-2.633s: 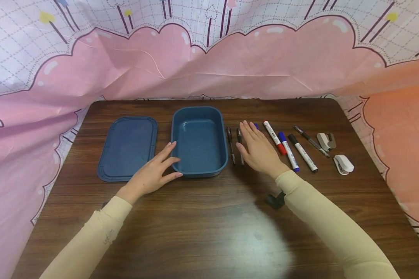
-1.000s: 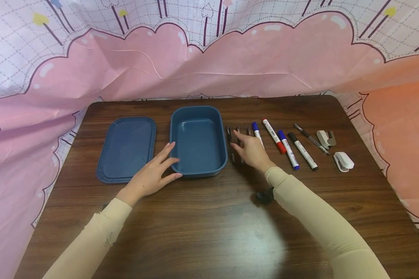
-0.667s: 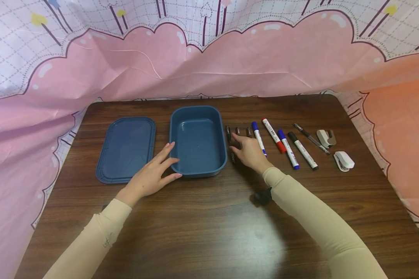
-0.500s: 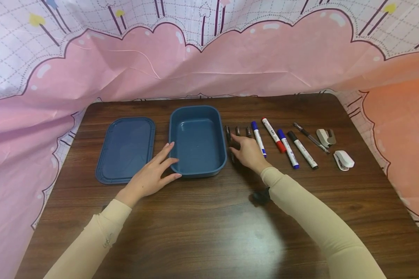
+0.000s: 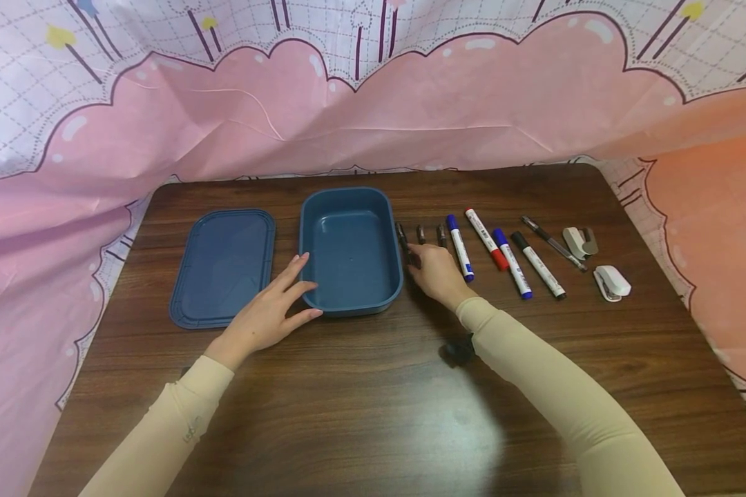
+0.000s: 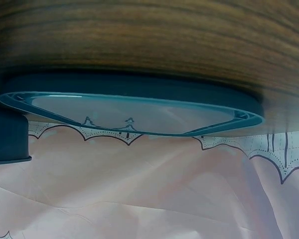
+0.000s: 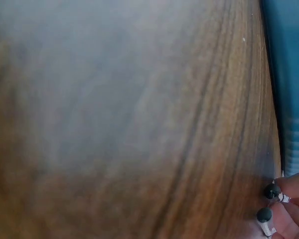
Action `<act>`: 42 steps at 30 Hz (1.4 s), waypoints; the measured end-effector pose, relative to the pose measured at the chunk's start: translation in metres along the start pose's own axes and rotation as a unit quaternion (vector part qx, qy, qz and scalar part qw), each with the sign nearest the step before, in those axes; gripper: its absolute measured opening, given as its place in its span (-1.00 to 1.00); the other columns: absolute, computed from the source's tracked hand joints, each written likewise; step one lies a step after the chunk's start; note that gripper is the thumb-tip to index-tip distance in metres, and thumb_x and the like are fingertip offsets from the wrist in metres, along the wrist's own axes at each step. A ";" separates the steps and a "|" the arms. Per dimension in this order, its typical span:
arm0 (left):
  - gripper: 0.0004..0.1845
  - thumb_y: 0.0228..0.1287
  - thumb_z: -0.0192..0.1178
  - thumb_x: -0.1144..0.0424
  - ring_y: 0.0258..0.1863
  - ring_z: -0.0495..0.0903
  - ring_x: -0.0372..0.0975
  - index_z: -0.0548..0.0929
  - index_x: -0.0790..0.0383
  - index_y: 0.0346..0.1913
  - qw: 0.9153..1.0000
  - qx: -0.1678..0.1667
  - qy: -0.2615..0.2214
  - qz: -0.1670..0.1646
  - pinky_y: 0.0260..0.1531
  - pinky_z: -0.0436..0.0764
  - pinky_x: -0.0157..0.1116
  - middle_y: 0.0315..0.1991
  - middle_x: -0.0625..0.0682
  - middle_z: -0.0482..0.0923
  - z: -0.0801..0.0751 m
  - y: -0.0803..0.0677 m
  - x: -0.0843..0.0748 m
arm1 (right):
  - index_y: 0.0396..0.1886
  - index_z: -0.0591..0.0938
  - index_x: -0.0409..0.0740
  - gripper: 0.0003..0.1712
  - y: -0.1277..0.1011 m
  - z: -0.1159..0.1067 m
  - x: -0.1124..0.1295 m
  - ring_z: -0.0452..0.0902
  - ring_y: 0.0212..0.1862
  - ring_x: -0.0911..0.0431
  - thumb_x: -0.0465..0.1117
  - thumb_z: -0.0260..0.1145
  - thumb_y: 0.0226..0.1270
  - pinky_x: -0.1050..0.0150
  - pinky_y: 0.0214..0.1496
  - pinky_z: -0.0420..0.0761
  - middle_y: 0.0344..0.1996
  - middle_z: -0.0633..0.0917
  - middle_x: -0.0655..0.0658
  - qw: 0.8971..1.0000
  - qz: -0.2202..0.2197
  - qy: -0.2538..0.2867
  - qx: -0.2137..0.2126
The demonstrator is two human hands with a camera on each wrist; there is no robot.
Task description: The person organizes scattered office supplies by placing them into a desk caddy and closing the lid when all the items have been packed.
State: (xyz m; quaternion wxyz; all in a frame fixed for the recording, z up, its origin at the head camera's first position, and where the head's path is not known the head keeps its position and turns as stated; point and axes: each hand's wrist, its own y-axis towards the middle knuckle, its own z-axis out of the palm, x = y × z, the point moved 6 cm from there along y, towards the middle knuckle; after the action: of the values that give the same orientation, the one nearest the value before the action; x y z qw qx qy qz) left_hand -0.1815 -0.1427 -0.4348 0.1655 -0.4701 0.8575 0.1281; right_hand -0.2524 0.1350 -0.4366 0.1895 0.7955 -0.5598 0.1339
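Observation:
My right hand (image 5: 438, 275) pinches a black pen (image 5: 403, 236) that lies just right of the blue box (image 5: 351, 262); its lower part is hidden by the fingers. In the right wrist view, two dark pen ends, an upper one (image 7: 272, 191) and a lower one (image 7: 264, 215), show at the fingertips (image 7: 295, 185). Two more pens, one near (image 5: 421, 233) and one farther right (image 5: 442, 235), are partly covered by this hand. With fingers spread, my left hand (image 5: 267, 314) touches the box's left near corner. The box has nothing in it.
Left of the box lies its blue lid (image 5: 224, 269). To the right are a blue marker (image 5: 460, 247), a red marker (image 5: 487, 239), another blue marker (image 5: 512, 265), a black marker (image 5: 538, 265), a clear pen (image 5: 554, 243), a white-and-grey item (image 5: 577, 243) and a white mini stapler (image 5: 612, 283).
My right hand, earlier flat over the pens, has moved left, curled its fingers and taken hold of the pen closest to the box. The left hand stays at the box.

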 end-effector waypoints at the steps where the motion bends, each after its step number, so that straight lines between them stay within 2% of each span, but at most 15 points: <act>1: -0.39 0.34 0.04 -0.26 0.57 -0.15 -0.07 0.49 0.07 0.26 1.000 -0.001 0.000 0.000 0.32 0.33 0.13 0.60 0.00 -0.22 0.000 0.000 0.000 | 0.15 0.57 -0.38 -0.51 0.000 0.000 0.000 0.68 -0.12 -0.11 -0.33 0.36 0.21 0.03 -0.04 0.66 -0.12 0.72 -0.34 1.000 0.001 -0.005 0.002; 5: -0.39 0.34 0.05 -0.25 0.57 -0.14 -0.06 0.50 0.08 0.26 1.000 -0.005 0.001 0.003 0.32 0.33 0.12 0.59 0.01 -0.21 0.000 -0.001 0.000 | 0.16 0.57 -0.37 -0.51 0.001 0.000 0.003 0.65 0.03 -0.18 -0.34 0.34 0.22 -0.01 0.02 0.65 0.00 0.69 -0.36 1.000 0.011 -0.020 0.011; 10: -0.40 0.34 0.06 -0.24 0.57 -0.13 -0.05 0.50 0.08 0.25 1.000 -0.007 0.000 0.004 0.32 0.33 0.13 0.59 0.02 -0.21 0.000 -0.001 0.000 | 0.17 0.55 -0.39 -0.49 0.001 0.000 0.004 0.67 -0.02 -0.19 -0.33 0.31 0.21 -0.03 -0.05 0.67 -0.02 0.69 -0.38 1.000 0.021 -0.021 0.009; 15: -0.40 0.34 0.05 -0.25 0.57 -0.15 -0.07 0.49 0.08 0.26 1.000 -0.003 0.000 0.004 0.32 0.33 0.12 0.59 0.03 -0.21 0.000 0.000 -0.001 | 0.17 0.54 -0.42 -0.48 -0.001 -0.001 0.000 0.68 -0.19 -0.11 -0.34 0.31 0.19 0.01 -0.14 0.67 0.00 0.68 -0.40 1.000 0.029 0.004 -0.013; 18: -0.39 0.34 0.05 -0.25 0.58 -0.16 -0.08 0.49 0.07 0.26 1.000 -0.001 -0.001 0.000 0.33 0.33 0.12 0.59 0.01 -0.22 0.000 0.000 0.000 | 0.16 0.55 -0.43 -0.48 -0.003 -0.004 -0.002 0.67 -0.19 -0.11 -0.35 0.33 0.16 0.03 -0.10 0.66 0.00 0.68 -0.40 0.999 0.022 0.020 -0.037; 20: -0.39 0.34 0.05 -0.25 0.58 -0.16 -0.09 0.49 0.07 0.26 1.000 0.000 -0.001 -0.002 0.33 0.32 0.12 0.60 -0.01 -0.24 0.000 0.000 0.000 | 0.13 0.57 -0.42 -0.49 -0.004 -0.008 -0.003 0.68 -0.18 -0.10 -0.36 0.33 0.14 0.04 -0.11 0.66 -0.08 0.71 -0.38 0.998 0.016 0.034 -0.060; 25: -0.40 0.34 0.05 -0.24 0.58 -0.16 -0.08 0.49 0.07 0.26 1.000 -0.001 -0.001 -0.001 0.34 0.32 0.12 0.60 -0.01 -0.24 0.000 0.000 0.000 | 0.13 0.60 -0.34 -0.52 -0.003 -0.019 -0.008 0.64 -0.37 0.00 -0.36 0.32 0.15 0.17 -0.34 0.62 -0.27 0.76 -0.29 0.988 0.035 0.099 -0.110; 30: -0.40 0.35 0.05 -0.25 0.58 -0.16 -0.08 0.49 0.07 0.26 1.000 -0.001 -0.001 -0.002 0.33 0.32 0.12 0.60 -0.01 -0.24 0.000 0.000 0.000 | 0.16 0.61 -0.26 -0.52 -0.003 -0.031 -0.011 0.71 -0.30 0.01 -0.33 0.29 0.19 0.14 -0.26 0.69 -0.20 0.77 -0.24 0.973 0.063 0.162 -0.150; 35: -0.40 0.34 0.05 -0.25 0.58 -0.16 -0.08 0.49 0.07 0.26 1.000 0.000 -0.001 -0.005 0.32 0.33 0.12 0.60 -0.04 -0.26 0.000 -0.001 0.001 | 0.16 0.61 -0.22 -0.53 -0.003 -0.038 -0.005 0.71 -0.31 0.00 -0.33 0.28 0.21 0.14 -0.27 0.69 -0.19 0.78 -0.23 0.967 0.060 0.181 -0.166; 39: -0.40 0.34 0.05 -0.24 0.57 -0.14 -0.07 0.50 0.08 0.25 1.000 -0.002 0.001 -0.003 0.32 0.33 0.12 0.60 -0.02 -0.24 0.000 0.000 0.000 | 0.14 0.63 -0.23 -0.54 0.000 -0.041 0.005 0.73 -0.29 0.00 -0.34 0.29 0.20 0.32 -0.32 0.67 -0.19 0.78 -0.24 0.962 0.044 0.200 -0.180; 42: -0.41 0.34 0.06 -0.23 0.57 -0.13 -0.05 0.50 0.08 0.24 1.000 -0.004 0.002 0.000 0.32 0.33 0.13 0.59 0.02 -0.22 0.000 0.000 0.000 | 0.14 0.63 -0.22 -0.55 0.003 -0.043 0.015 0.72 -0.30 0.01 -0.35 0.31 0.20 0.48 -0.42 0.53 -0.18 0.77 -0.23 0.961 0.026 0.205 -0.185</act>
State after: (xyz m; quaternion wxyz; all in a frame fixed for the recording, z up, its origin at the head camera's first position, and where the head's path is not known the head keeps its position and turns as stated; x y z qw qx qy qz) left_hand -0.1812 -0.1426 -0.4344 0.1618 -0.4708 0.8574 0.1303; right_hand -0.2502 0.1408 -0.3916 0.4406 0.6874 -0.5442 0.1926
